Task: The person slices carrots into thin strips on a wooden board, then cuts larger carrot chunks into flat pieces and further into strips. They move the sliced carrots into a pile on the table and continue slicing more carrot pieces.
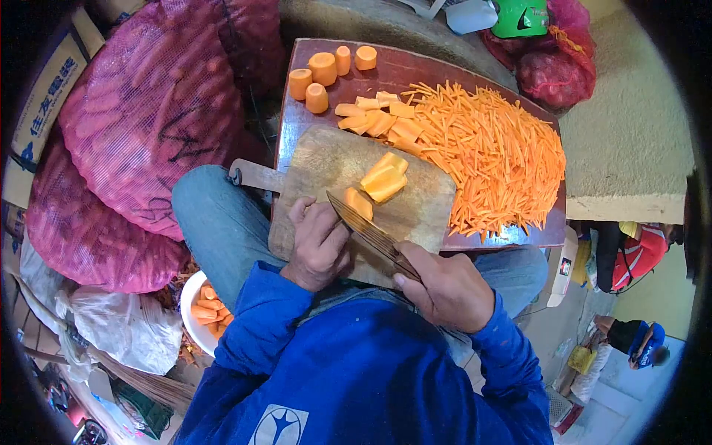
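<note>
Here, knife (371, 234) pinched in right fingers (420, 259), carrot piece (359, 203) near curled left fingers (324, 222).

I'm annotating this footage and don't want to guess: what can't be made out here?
Head view: the handle of the knife, hidden by the right hand.
Head view: whether the left hand touches the carrot piece, hidden by its own curled fingers.
Head view: the inside bottom of the white tub, hidden by carrots.
Head view: the top of the green item, cut off by the upper edge.
</note>
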Tool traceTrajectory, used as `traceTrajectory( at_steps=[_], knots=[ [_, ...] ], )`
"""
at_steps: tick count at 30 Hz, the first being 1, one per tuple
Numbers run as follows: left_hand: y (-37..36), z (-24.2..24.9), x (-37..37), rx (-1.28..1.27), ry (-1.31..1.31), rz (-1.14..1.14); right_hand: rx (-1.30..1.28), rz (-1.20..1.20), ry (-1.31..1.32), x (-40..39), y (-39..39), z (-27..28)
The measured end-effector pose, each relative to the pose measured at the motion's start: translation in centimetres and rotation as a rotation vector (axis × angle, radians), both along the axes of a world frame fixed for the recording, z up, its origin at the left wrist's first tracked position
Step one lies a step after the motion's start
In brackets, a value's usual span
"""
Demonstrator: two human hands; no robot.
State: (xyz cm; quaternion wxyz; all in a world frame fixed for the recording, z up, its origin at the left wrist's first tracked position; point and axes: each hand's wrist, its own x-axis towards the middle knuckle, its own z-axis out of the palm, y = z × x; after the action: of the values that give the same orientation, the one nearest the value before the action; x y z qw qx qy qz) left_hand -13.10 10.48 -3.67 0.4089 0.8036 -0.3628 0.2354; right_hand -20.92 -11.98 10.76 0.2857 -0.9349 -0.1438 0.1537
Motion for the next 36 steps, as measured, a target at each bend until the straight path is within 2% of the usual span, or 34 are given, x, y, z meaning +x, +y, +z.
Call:
traceTrajectory(
  at_steps=[9,12,15,19,22,26,36],
  knots=[
    [-0.1,-0.4,0.1,-0.043,-0.043,-0.015,-0.062,0.036,0.042,0.4,0.4,-0.3],
    [-0.2,-0.3,-0.1,-0.041,-0.03,0.004,-0.063,0.031,-0.089,1.2,0.7,-2.9],
    [-0.4,-0.3,-0.1,-0.031,-0.024,0.04,-0.163,-0.029,0.031,3.3,0.7,-5.4],
    [-0.6,0.3,0.1,-0.046,-0.043,0.072,-0.03,-0.065,0.001,3.8,-0.4,-5.3],
    [-0.6,0.1,-0.2,-0.044,0.012,0.056,0.098,-0.094,0.027,2.7,-0.4,-2.9],
    [-0.4,0.0,0.0,-0.032,0.007,0.03,0.046,-0.012,-0.056,0.8,0.2,-1.1],
    [0.0,0.0,0.2,-0.021,-0.008,-0.011,-0.011,-0.007,0.015,-0.3,0.3,-0.1]
  ],
)
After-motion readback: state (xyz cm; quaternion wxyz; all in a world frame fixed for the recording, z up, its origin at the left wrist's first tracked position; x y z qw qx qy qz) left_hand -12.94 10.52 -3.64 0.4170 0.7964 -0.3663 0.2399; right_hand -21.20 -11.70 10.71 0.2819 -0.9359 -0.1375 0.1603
